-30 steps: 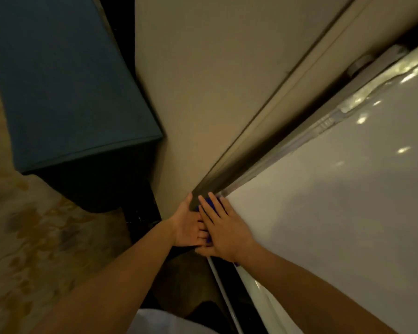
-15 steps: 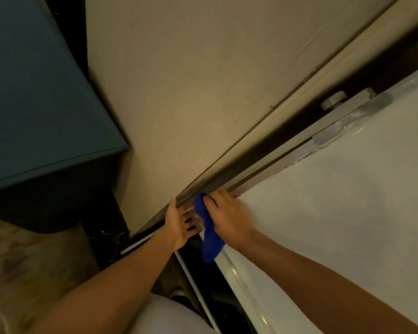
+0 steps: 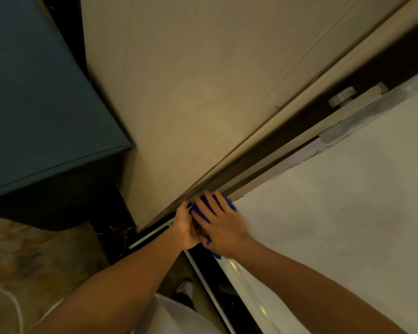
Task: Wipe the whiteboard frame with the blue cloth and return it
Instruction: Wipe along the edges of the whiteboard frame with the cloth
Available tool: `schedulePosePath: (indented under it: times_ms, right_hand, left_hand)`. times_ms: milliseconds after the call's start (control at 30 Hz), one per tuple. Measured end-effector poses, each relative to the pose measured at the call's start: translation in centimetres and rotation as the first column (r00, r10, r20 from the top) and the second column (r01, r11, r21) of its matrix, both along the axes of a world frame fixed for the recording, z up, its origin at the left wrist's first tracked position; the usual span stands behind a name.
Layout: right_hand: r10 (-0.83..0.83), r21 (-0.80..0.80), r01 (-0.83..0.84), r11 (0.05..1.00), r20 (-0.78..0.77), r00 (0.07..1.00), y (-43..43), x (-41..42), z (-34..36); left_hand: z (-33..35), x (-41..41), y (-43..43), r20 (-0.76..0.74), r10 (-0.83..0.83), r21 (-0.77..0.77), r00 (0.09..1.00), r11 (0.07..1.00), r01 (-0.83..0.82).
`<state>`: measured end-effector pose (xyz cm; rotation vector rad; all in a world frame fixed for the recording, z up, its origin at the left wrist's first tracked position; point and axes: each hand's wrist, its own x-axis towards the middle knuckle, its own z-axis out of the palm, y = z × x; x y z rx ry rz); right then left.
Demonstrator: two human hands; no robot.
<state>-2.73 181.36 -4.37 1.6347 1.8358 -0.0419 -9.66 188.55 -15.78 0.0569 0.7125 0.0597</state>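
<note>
A white whiteboard [image 3: 336,225] fills the right side, its pale metal frame [image 3: 275,162] running diagonally from the upper right down to the corner under my hands. The blue cloth [image 3: 230,203] lies on that corner, mostly covered. My right hand [image 3: 219,224] lies flat on the cloth with fingers spread, pressing it onto the frame corner. My left hand [image 3: 185,226] grips the outer edge of the frame right beside it, touching the right hand. A small blue tip of the cloth shows below my right wrist.
A beige wall [image 3: 203,80] stands behind the board. A dark teal cabinet [image 3: 39,116] is at the left, over patterned carpet [image 3: 34,261]. A round knob [image 3: 342,96] sits on the frame at the upper right. The frame's lower rail [image 3: 246,307] runs down toward me.
The cloth hung loose from my right hand half a second ago; now my right hand is spread flat over it on the frame corner, and my left hand has closed in beside it.
</note>
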Motion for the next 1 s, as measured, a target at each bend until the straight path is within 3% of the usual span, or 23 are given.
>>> schedulePosePath:
  times_ms: [200,267,433,533,600,700,867,1000]
  right_hand:
    - [-0.014,-0.015,0.017,1.0,0.151,0.989,1.0,-1.5,-0.7]
    - [-0.056,0.047,0.048,0.998,0.197,0.979,0.8,-1.3,0.6]
    - [-0.264,0.233,0.237,0.943,0.091,0.96,0.2,-1.8,2.6]
    - [-0.212,0.119,0.209,0.971,0.013,0.977,0.2,-4.1,-0.1]
    - [-0.171,0.076,0.168,0.983,0.039,0.984,0.4,-4.8,-0.9]
    - [-0.123,0.175,0.105,0.979,0.096,0.988,0.5,-2.8,1.5]
    - [-0.243,0.397,0.154,0.905,0.183,0.953,0.2,1.2,6.6]
    - [-0.261,0.321,0.221,0.921,0.089,0.961,-0.2,-1.8,3.8]
  left_hand:
    - [-1.2,-1.7,0.3,-0.044,-0.029,-0.001,0.999,1.0,0.029]
    - [-0.9,-2.3,0.5,-0.048,-0.054,0.019,0.997,0.998,0.055]
    - [-0.8,-3.4,-0.5,-0.082,-0.092,0.035,0.992,0.995,0.096]
    - [-1.5,-4.1,-0.7,0.014,-0.055,-0.008,0.998,0.998,0.055]
    - [-1.7,-4.5,-0.4,0.015,-0.051,0.014,0.999,0.999,0.051]
    - [-0.3,-4.2,0.1,-0.082,-0.106,0.15,0.991,0.982,0.117]
    - [3.4,-1.2,0.5,-0.222,-0.103,0.495,0.97,0.845,0.203]
    - [3.9,-1.0,-0.3,-0.388,-0.125,0.728,0.913,0.565,0.387]
